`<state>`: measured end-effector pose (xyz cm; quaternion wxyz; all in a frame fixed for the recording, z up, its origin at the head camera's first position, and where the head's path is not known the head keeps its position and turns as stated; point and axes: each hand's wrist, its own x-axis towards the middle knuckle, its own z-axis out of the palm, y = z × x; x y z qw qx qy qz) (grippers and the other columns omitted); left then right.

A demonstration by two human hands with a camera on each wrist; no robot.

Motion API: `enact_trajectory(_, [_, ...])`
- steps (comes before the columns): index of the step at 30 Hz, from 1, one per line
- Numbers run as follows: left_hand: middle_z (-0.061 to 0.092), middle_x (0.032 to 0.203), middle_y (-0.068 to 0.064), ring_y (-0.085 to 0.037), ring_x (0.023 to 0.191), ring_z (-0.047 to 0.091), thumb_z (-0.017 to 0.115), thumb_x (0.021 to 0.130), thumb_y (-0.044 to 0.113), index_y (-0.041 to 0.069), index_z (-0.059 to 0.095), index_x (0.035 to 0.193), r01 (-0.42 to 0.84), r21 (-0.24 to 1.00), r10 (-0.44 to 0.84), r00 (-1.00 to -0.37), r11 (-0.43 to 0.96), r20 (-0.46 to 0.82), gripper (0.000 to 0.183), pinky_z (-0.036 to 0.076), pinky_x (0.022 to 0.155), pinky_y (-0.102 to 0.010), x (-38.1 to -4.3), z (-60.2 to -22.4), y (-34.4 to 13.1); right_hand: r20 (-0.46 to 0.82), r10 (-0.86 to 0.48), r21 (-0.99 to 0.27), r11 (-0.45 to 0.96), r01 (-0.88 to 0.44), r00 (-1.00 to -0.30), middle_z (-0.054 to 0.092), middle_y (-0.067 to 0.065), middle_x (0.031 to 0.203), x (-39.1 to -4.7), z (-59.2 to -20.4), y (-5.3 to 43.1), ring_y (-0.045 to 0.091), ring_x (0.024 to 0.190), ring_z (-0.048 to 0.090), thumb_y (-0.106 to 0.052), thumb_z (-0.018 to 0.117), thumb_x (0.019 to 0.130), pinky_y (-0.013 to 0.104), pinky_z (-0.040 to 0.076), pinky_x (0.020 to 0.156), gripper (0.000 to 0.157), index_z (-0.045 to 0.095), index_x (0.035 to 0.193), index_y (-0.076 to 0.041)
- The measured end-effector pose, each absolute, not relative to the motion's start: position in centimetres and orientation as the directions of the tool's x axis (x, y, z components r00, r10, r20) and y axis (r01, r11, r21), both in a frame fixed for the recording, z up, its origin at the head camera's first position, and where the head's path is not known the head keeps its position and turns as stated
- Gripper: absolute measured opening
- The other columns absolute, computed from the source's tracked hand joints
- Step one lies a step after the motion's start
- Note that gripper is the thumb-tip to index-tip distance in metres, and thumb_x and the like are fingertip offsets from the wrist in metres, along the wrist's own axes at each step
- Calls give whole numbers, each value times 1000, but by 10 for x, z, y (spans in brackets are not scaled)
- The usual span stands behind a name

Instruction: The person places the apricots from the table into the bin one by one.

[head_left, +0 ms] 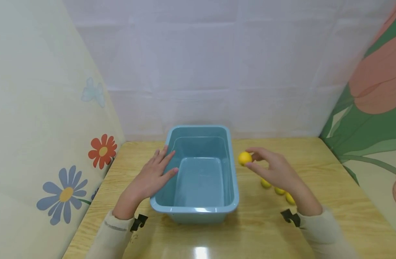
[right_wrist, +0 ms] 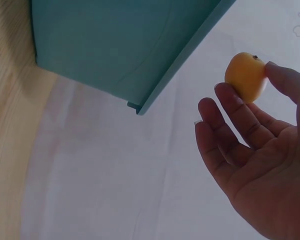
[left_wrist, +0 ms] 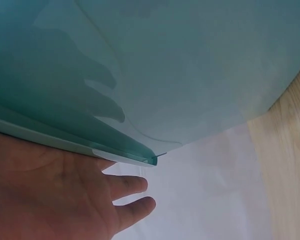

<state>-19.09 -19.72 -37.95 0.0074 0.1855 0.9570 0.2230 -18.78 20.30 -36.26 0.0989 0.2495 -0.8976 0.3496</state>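
Note:
A small round yellow fruit [head_left: 244,158] is pinched between the thumb and fingers of my right hand [head_left: 275,171], raised just right of the blue plastic basin [head_left: 194,209]. In the right wrist view this fruit [right_wrist: 244,77] shows a dark stem spot, with the thumb on one side and a fingertip on the other. My left hand [head_left: 149,178] lies across the basin's left rim, its fingers extended over the inside. From below, the left wrist view shows the palm [left_wrist: 50,190] against the rim. Nothing is seen inside the basin.
Three more yellow fruits [head_left: 280,191] lie on the wooden table [head_left: 259,230] under my right forearm, partly hidden by it. A white cloth backdrop [head_left: 185,72] stands behind the basin. Flower-printed panels [head_left: 29,126] flank the table on both sides.

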Motion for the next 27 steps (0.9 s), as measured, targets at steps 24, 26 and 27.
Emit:
enact_trajectory(24, [2,171,-12,-43,155,-1,39,105,57,15,24,162,342,426,354,-934,838,53,73,13,116,-72,-189,-378,-194,366,-492,-581,542,-607,-790,71,-9,104,-188,-353,162,13,99,66,-29,72,96,40,52,84,45,61,136,-14])
enact_trajectory(26, [2,171,-11,-43,155,-1,39,105,58,15,24,163,336,425,351,-935,841,46,73,13,116,-72,-189,-378,-194,359,-496,-580,545,-605,-791,71,-10,102,-188,-354,161,11,99,65,-29,71,97,40,53,86,44,60,137,-14])
enact_trajectory(27, [2,171,-11,-43,155,-1,39,105,58,16,23,163,334,425,350,-936,841,43,73,13,116,-72,-189,-378,-194,357,-496,-579,547,-604,-791,71,-11,102,-188,-354,161,11,99,65,-29,70,97,41,53,87,44,60,137,-15])
